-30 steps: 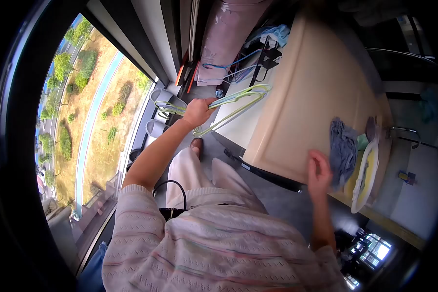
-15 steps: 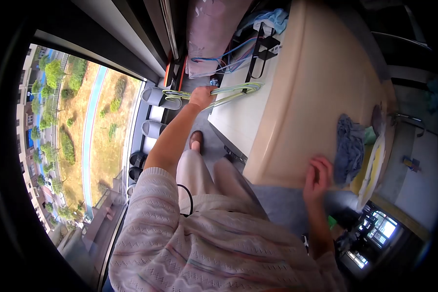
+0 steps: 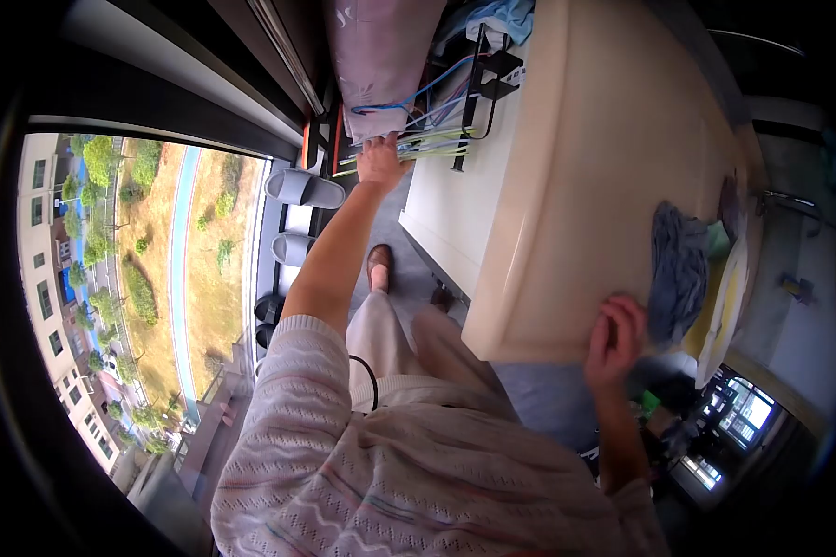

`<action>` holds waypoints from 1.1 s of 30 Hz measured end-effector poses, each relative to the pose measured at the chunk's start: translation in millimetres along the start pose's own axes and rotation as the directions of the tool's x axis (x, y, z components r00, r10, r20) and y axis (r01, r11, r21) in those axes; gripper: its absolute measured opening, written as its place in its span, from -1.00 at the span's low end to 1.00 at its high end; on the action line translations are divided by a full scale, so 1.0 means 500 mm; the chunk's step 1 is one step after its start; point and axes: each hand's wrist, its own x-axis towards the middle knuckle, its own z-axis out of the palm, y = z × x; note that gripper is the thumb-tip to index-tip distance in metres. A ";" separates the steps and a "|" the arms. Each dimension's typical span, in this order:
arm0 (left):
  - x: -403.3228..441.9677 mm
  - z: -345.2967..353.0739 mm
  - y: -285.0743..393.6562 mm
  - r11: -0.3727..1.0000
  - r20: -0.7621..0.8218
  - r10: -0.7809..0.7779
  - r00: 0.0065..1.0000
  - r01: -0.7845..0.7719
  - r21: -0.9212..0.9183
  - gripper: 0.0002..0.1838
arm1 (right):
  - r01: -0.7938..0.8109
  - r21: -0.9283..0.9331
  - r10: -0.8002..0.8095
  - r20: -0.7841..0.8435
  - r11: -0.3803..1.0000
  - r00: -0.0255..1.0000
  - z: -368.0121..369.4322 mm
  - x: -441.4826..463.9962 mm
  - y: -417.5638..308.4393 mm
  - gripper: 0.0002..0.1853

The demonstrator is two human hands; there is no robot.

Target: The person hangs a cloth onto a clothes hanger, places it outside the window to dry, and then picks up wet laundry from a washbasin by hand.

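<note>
My left hand (image 3: 381, 162) reaches forward, its fingers curled over a bundle of thin green clothes hangers (image 3: 432, 148). The hangers lie beside a black metal rack (image 3: 475, 97) fixed on the white cabinet side (image 3: 455, 200). Blue hangers (image 3: 424, 96) show just beyond, beside a pink fabric cover (image 3: 381, 60). My right hand (image 3: 615, 339) rests at the near edge of the beige countertop (image 3: 576, 213), fingers loosely bent and nothing visible in them. A crumpled grey-blue cloth (image 3: 676, 269) lies just right of it.
Grey slippers (image 3: 306, 188) and black ones (image 3: 267, 308) line the window sill on the left. A large window (image 3: 149, 269) looks onto grass and a road far below. A yellow-and-white basin (image 3: 723, 311) stands right of the cloth. Blue cloth (image 3: 503, 19) hangs at the top.
My left hand has moved forward with the green hangers, closer to the black rack and pink cover. My right hand stays near the counter edge. The view has shifted slightly.
</note>
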 end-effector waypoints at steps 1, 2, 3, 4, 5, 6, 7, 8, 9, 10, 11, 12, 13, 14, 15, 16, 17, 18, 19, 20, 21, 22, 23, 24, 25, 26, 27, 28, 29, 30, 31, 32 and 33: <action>-0.004 -0.003 0.002 1.000 -0.011 0.019 1.000 -0.019 -0.023 -0.37 | 0.011 -0.003 -0.011 -0.008 1.000 1.000 -0.001 0.001 0.000 -0.87; -0.009 -0.005 0.001 0.998 -0.022 0.039 0.999 -0.040 -0.046 -0.37 | 0.021 -0.007 -0.021 -0.017 1.000 1.000 -0.001 0.002 -0.001 -0.87; -0.016 -0.008 0.000 0.996 -0.034 0.061 0.998 -0.063 -0.068 -0.38 | 0.030 -0.013 -0.030 -0.027 0.999 0.999 -0.002 0.002 0.001 -0.87; -0.026 -0.011 0.001 0.994 -0.065 0.076 0.995 -0.081 -0.069 -0.38 | 0.035 0.003 -0.035 -0.032 0.999 0.999 0.001 -0.001 0.006 -0.87; -0.033 -0.016 -0.002 0.994 -0.076 0.088 0.993 -0.093 -0.065 -0.39 | 0.034 0.012 -0.034 -0.044 0.999 0.998 0.007 -0.005 0.013 -0.86; -0.039 -0.022 -0.003 0.991 -0.084 0.112 0.990 -0.118 -0.064 -0.39 | 0.025 0.013 -0.025 -0.064 1.000 0.998 0.006 -0.009 0.018 -0.86; -0.049 -0.033 -0.003 0.989 -0.095 0.125 0.988 -0.131 -0.067 -0.39 | 0.039 0.041 -0.036 -0.072 0.998 0.997 0.003 -0.007 0.018 -0.85; -0.055 -0.045 -0.008 0.989 -0.066 0.123 0.990 -0.128 -0.071 -0.40 | 0.049 0.060 -0.043 -0.085 0.997 0.995 0.001 -0.002 0.015 -0.84; -0.063 -0.053 -0.015 0.988 -0.069 0.133 0.989 -0.138 -0.073 -0.41 | 0.039 0.117 -0.033 -0.052 0.992 0.998 -0.008 0.001 0.014 -0.85; -0.074 -0.067 -0.021 0.980 -0.085 0.177 0.980 -0.184 -0.075 -0.43 | 0.030 0.175 -0.027 -0.020 0.984 0.999 -0.021 0.000 0.016 -0.85; -0.075 -0.070 -0.039 0.985 -0.068 0.155 0.986 -0.159 -0.064 -0.46 | -0.031 0.335 0.027 0.017 0.942 0.999 -0.036 -0.001 0.016 -0.84; -0.080 -0.082 -0.059 0.979 -0.056 0.190 0.980 -0.194 -0.067 -0.48 | 0.004 0.351 0.000 -0.011 0.936 1.000 -0.077 0.001 0.015 -0.84; -0.092 -0.101 -0.066 0.984 -0.076 0.170 0.982 -0.174 -0.044 -0.51 | 0.043 0.372 -0.033 -0.035 0.927 0.999 -0.132 0.008 0.009 -0.84; -0.104 -0.118 -0.082 0.979 -0.115 0.192 0.975 -0.197 -0.041 -0.53 | 0.119 0.285 -0.099 -0.086 0.951 0.991 -0.200 0.016 0.013 -0.82; -0.119 -0.137 -0.091 0.976 -0.155 0.207 0.966 -0.215 -0.037 -0.55 | 0.191 0.195 -0.169 -0.126 0.962 0.978 -0.274 0.018 0.037 -0.81; -0.142 -0.173 -0.085 0.981 -0.141 0.184 0.973 -0.190 -0.032 -0.57 | 0.143 0.186 -0.109 -0.179 0.972 0.978 -0.335 0.014 0.075 -0.80; -0.165 -0.207 -0.076 0.987 -0.128 0.155 0.979 -0.160 -0.028 -0.60 | 0.096 0.182 -0.052 -0.229 0.979 0.972 -0.388 0.011 0.126 -0.78; -0.183 -0.221 -0.088 0.982 -0.197 0.145 0.970 -0.165 -0.091 -0.61 | -0.050 0.192 0.082 -0.160 0.980 0.984 -0.430 0.012 0.192 -0.77; -0.206 -0.233 -0.088 0.973 -0.266 0.126 0.956 -0.172 -0.154 -0.62 | -0.191 0.197 0.211 -0.088 0.962 0.973 -0.469 0.015 0.261 -0.76; -0.233 -0.259 -0.064 0.980 -0.273 0.077 0.959 -0.124 -0.159 -0.62 | -0.261 0.091 0.261 0.015 0.961 0.965 -0.491 0.013 0.329 -0.73; -0.259 -0.292 -0.038 0.984 -0.284 0.026 0.959 -0.074 -0.163 -0.63 | -0.315 -0.020 0.316 0.111 0.949 0.942 -0.499 0.012 0.396 -0.69; -0.281 -0.308 -0.018 0.980 -0.305 -0.021 0.952 -0.041 -0.196 -0.63 | -0.319 -0.058 0.323 0.112 0.946 0.940 -0.498 0.010 0.461 -0.65; -0.296 -0.321 0.003 0.980 -0.320 -0.029 0.947 -0.037 -0.197 -0.64 | -0.327 -0.096 0.337 0.116 0.940 0.934 -0.488 0.003 0.525 -0.61; -0.314 -0.337 0.041 0.981 -0.347 0.018 0.938 -0.083 -0.173 -0.65 | -0.340 -0.136 0.357 0.124 0.930 0.926 -0.481 -0.003 0.567 -0.57; -0.331 -0.347 0.080 0.981 -0.367 0.064 0.928 -0.126 -0.149 -0.67 | -0.346 -0.161 0.370 0.161 0.924 0.915 -0.471 -0.004 0.600 -0.57; -0.346 -0.350 0.121 0.976 -0.366 0.095 0.926 -0.159 -0.149 -0.68 | -0.348 -0.190 0.383 0.197 0.918 0.903 -0.459 0.006 0.610 -0.58; -0.357 -0.352 0.166 0.970 -0.366 0.124 0.922 -0.191 -0.153 -0.70 | -0.344 -0.222 0.392 0.232 0.912 0.890 -0.450 0.020 0.617 -0.58; -0.369 -0.353 0.212 0.962 -0.369 0.150 0.917 -0.221 -0.158 -0.71 | -0.348 -0.228 0.399 0.242 0.910 0.885 -0.444 0.034 0.626 -0.60; -0.393 -0.361 0.277 0.960 -0.340 0.123 0.932 -0.199 -0.197 -0.75 | -0.350 -0.234 0.404 0.252 0.907 0.879 -0.440 0.047 0.632 -0.63; -0.404 -0.368 0.305 0.977 -0.385 0.175 0.906 -0.210 -0.049 -0.76 | -0.353 -0.241 0.411 0.261 0.904 0.873 -0.438 0.053 0.642 -0.65; -0.414 -0.375 0.330 0.972 -0.420 0.235 0.877 -0.212 0.101 -0.76 | -0.333 -0.225 0.387 0.272 0.916 0.881 -0.429 0.053 0.664 -0.66; -0.432 -0.388 0.367 0.962 -0.440 0.272 0.856 -0.246 0.116 -0.76 | -0.313 -0.209 0.363 0.282 0.927 0.888 -0.410 0.053 0.689 -0.67; -0.454 -0.407 0.408 0.951 -0.460 0.309 0.833 -0.280 0.132 -0.76 | -0.292 -0.193 0.339 0.291 0.937 0.895 -0.407 0.053 0.688 -0.68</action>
